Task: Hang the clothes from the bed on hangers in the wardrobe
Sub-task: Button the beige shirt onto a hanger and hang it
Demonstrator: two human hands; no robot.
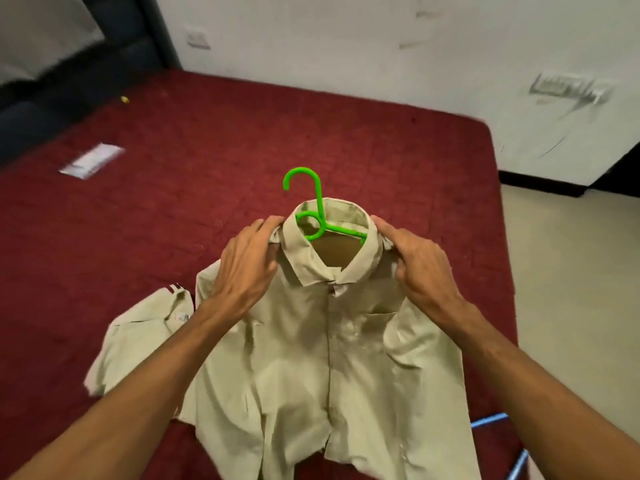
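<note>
The beige shirt (329, 358) lies front-up on the bed (381, 150), buttoned at the neck, its long axis running from the collar near the bed's middle down to the hem at the near edge. Its collar end looks lifted a little, though I cannot tell for sure. Inside it sits 1 green hanger (319, 202), with its bar lying crosswise under the shoulders and its hook poking out of the collar, pointing away from the person toward the far edge. The left hand (247, 268) grips the shirt's left-side shoulder beside the collar. The right hand (420, 268) pinches the opposite shoulder, forefinger laid along the collar. So both hands hold cloth, not the hanger. The hook lies between the 2 hands and just beyond them, about equally near to each, so either could probably reach forward to take it for carrying. No wardrobe is in view. Count: 1 shirt on 1 hanger, and 1 second garment (138, 348), beige with dark stripes, touching the shirt on its left near the bed's near edge. A blue hanger (490, 420) shows past the bed's near right corner; whether 1 or 2, I cannot tell. Toward the left edge lies 1 white packet (91, 161).
</note>
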